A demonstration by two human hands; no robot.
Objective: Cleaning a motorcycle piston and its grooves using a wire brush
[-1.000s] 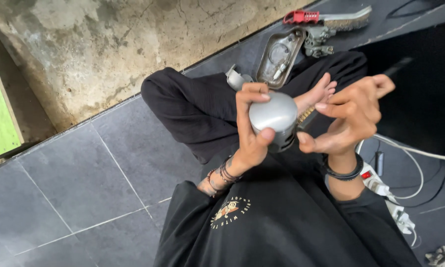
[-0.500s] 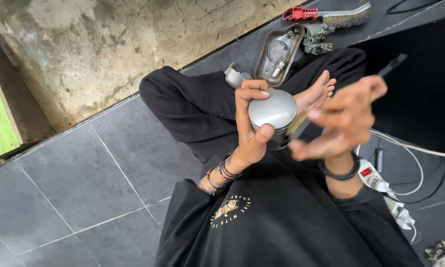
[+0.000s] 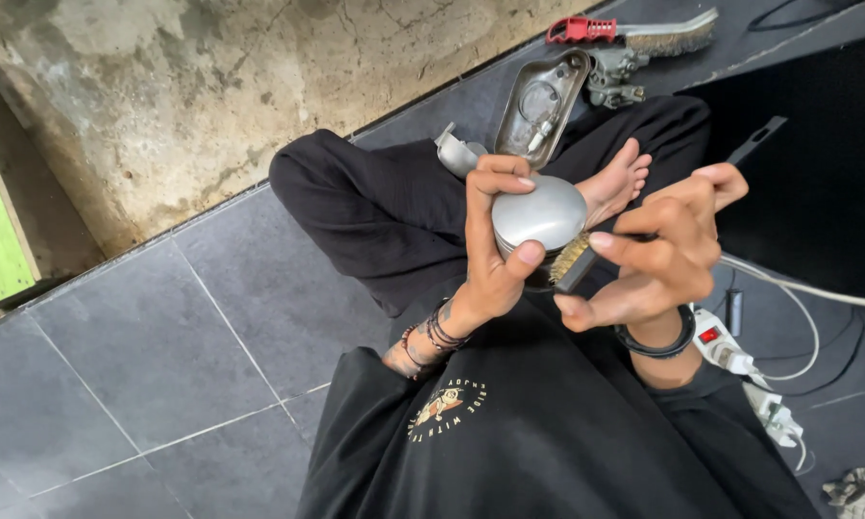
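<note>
The left hand (image 3: 490,259) clamps its fingers around a rounded grey metal cover (image 3: 540,215) above the lap. The right hand (image 3: 658,255) pinches a small black-handled wire brush (image 3: 575,259), bristles touching the cover's edge.

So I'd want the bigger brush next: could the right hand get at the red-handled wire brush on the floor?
Probably not now: the right hand holds a small brush, and the wire brush lies beyond the foot.

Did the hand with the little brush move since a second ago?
Yes. The right hand with the black-handled brush dropped slightly down the silver metal part, while the left hand kept that part in place.
</note>
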